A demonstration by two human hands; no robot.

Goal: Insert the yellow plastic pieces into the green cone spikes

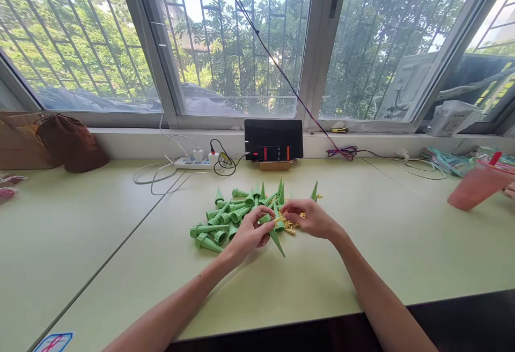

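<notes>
My left hand (254, 228) is closed around a green plastic watering spike (277, 242), its pointed end slanting down to the right. Close beside it, my right hand (308, 217) pinches with thumb and fingers at a small yellow plastic piece (278, 220), which lies between the two hands by the spike's wide end. Whether the piece touches the spike, I cannot tell. Behind and left of my hands is a heap of similar green spikes (235, 210), some lying and some standing tip up. Small yellow pieces (290, 231) are piled under my right hand, partly hidden by it.
A tablet (273, 129) with a phone (274, 153) before it leans at the window ledge. A power strip (197, 163) with cables lies to its left. A brown bag (72, 143) sits far left. A red drink cup (478, 183) stands right, near another person's hand (510, 190).
</notes>
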